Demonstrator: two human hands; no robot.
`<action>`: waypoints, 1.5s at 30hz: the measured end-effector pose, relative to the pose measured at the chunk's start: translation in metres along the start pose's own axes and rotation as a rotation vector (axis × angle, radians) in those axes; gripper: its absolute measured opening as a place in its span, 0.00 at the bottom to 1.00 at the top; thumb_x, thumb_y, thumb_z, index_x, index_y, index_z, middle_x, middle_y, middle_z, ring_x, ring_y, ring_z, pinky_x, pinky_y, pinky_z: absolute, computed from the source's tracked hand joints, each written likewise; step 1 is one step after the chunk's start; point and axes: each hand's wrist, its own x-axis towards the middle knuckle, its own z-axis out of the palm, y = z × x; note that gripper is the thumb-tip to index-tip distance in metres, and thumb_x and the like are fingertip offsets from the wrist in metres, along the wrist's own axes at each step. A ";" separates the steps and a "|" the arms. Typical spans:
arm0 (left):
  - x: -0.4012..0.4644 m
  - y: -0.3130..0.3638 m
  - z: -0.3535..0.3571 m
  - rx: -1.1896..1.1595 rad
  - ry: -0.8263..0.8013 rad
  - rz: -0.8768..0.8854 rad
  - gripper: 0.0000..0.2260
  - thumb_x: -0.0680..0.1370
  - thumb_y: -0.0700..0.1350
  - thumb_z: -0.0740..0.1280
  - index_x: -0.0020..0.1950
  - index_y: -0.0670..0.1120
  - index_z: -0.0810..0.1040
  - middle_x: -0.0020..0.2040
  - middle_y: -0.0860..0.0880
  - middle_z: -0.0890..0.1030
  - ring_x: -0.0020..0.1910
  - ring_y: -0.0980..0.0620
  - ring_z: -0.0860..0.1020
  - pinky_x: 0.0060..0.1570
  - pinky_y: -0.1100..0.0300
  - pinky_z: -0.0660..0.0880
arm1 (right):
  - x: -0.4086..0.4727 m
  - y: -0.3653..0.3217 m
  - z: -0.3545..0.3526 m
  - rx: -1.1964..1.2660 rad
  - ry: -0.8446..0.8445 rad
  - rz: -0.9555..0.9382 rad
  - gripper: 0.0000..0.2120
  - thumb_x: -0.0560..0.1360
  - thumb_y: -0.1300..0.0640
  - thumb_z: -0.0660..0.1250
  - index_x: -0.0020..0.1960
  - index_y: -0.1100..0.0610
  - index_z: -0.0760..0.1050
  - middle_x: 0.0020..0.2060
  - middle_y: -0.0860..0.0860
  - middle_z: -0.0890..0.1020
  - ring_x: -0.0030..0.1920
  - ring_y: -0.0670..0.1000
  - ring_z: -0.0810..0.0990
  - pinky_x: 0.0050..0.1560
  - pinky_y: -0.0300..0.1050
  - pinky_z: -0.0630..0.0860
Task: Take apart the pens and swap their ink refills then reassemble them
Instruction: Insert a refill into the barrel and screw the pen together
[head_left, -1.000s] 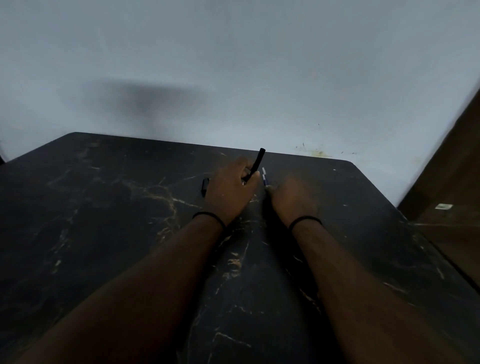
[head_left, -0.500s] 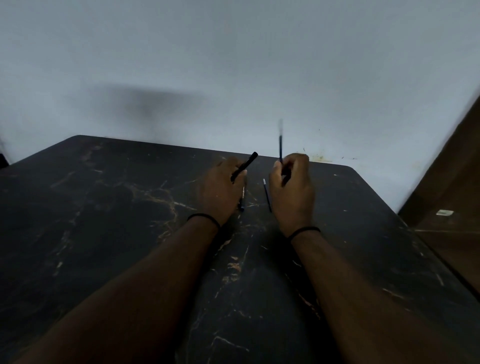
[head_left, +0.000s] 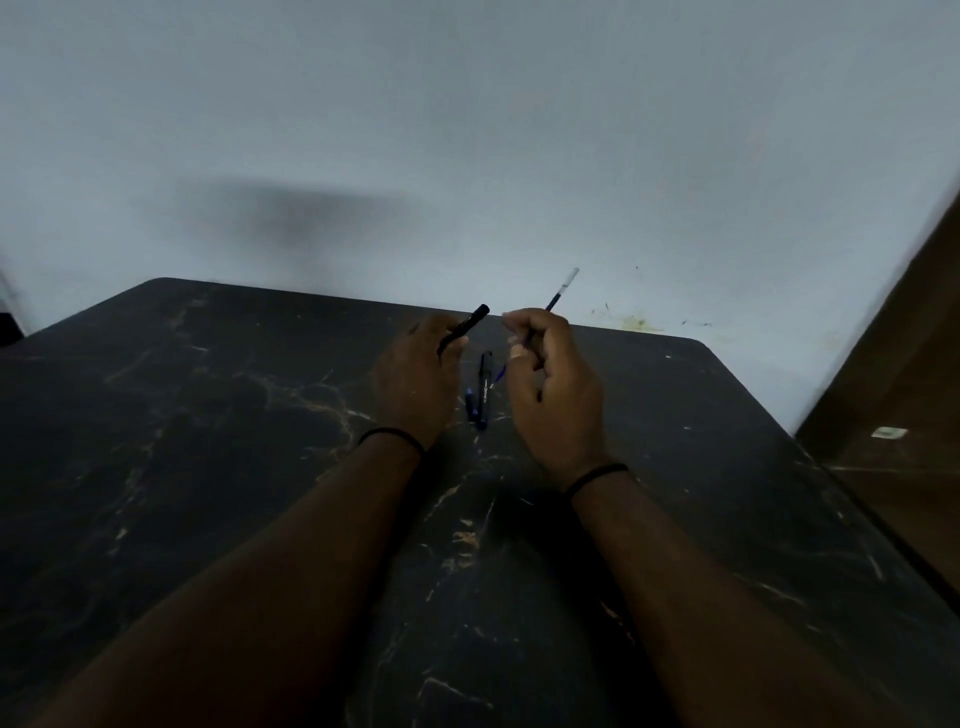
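Observation:
My left hand (head_left: 415, 379) grips a black pen barrel (head_left: 467, 325) that sticks up and to the right from its fingers. My right hand (head_left: 556, 389) holds a thin ink refill (head_left: 563, 286) with a pale end, angled up and to the right above the knuckles. Between the two hands, on the dark marble table (head_left: 208, 415), lies another black pen body (head_left: 484, 389) with a small dark blue piece (head_left: 470, 405) beside it. A thin blue refill (head_left: 500, 371) shows just left of my right thumb; most of it is hidden.
A pale wall (head_left: 467, 130) rises right behind the table's far edge. A brown wooden surface (head_left: 914, 364) stands past the table's right edge. Both wrists wear thin black bands.
My right hand has tilted the refill from upright to leaning right and shifted slightly right. My left hand has lifted a little, uncovering the pen body on the table.

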 end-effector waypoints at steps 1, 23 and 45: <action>0.000 0.000 -0.001 0.011 -0.004 0.005 0.06 0.79 0.49 0.65 0.53 0.50 0.79 0.45 0.50 0.79 0.39 0.51 0.76 0.37 0.58 0.71 | -0.001 -0.001 0.000 0.015 -0.032 -0.015 0.16 0.77 0.57 0.61 0.65 0.55 0.74 0.55 0.48 0.82 0.51 0.43 0.80 0.52 0.38 0.77; -0.002 0.006 -0.008 0.068 -0.014 0.035 0.06 0.79 0.46 0.66 0.55 0.49 0.80 0.43 0.49 0.81 0.38 0.50 0.77 0.37 0.53 0.76 | -0.006 -0.006 0.011 0.095 0.116 -0.110 0.09 0.83 0.51 0.52 0.57 0.47 0.71 0.48 0.45 0.78 0.48 0.43 0.78 0.50 0.36 0.75; -0.011 0.023 -0.007 -0.174 -0.127 0.096 0.13 0.78 0.55 0.63 0.57 0.52 0.80 0.43 0.50 0.84 0.39 0.50 0.82 0.40 0.50 0.79 | -0.001 -0.002 0.005 0.004 0.054 0.046 0.14 0.81 0.54 0.63 0.64 0.58 0.75 0.45 0.47 0.74 0.42 0.40 0.72 0.45 0.30 0.70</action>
